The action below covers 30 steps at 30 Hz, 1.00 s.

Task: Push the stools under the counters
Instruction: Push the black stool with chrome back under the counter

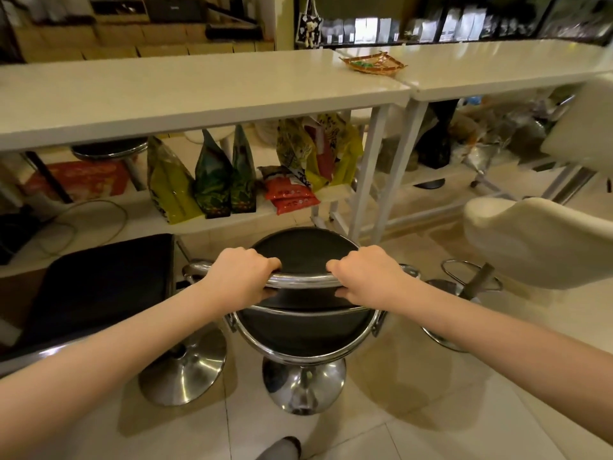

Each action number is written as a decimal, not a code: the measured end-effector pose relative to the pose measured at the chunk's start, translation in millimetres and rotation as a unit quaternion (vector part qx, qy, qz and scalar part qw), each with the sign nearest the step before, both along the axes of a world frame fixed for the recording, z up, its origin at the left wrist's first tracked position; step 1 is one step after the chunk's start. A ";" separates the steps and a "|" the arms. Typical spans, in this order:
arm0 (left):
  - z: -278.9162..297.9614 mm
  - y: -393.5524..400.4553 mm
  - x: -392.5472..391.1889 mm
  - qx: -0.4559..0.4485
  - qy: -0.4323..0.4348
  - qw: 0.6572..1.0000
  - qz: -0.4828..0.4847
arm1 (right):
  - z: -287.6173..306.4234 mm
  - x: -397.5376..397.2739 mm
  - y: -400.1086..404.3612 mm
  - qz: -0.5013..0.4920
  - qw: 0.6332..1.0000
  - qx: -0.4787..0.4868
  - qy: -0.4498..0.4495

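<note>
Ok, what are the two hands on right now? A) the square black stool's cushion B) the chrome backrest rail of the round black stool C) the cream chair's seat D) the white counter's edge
B: the left hand and right hand both curl their fingers over the chrome backrest rail of the round black stool, which stands short of the white counter.

head cam | looks forward-down | close above stool (303, 260) | faces counter (199, 94)
</note>
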State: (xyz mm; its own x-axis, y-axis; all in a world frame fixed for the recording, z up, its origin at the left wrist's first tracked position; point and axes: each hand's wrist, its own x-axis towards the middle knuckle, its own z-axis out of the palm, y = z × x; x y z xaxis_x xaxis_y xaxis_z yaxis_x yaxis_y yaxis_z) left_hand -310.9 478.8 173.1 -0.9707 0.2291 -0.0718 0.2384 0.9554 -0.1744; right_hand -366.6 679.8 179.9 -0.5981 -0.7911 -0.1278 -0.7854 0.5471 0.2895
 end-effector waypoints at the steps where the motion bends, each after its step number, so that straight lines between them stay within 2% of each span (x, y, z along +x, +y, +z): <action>1: 0.2 0.3 -0.2 0.001 0.000 1.000 0.002 | 0.0 -0.7 0.5 0.002 1.000 -0.006 0.003; 14: 6.0 -37.0 -29.1 0.001 -0.024 0.999 0.028 | 0.2 -22.4 -35.7 0.016 0.998 -0.056 -0.005; 30: 12.0 -95.6 -104.5 -0.018 0.011 1.000 0.020 | 6.1 -97.0 -92.2 -0.001 0.996 -0.088 -0.007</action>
State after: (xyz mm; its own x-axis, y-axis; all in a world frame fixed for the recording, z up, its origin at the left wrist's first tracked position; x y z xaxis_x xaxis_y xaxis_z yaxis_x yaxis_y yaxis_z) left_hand -415.4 383.2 185.1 -0.9805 0.1876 -0.0579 0.1957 0.9570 -0.2141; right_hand -463.6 587.5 186.0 -0.5983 -0.8013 0.0051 -0.7880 0.5894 0.1781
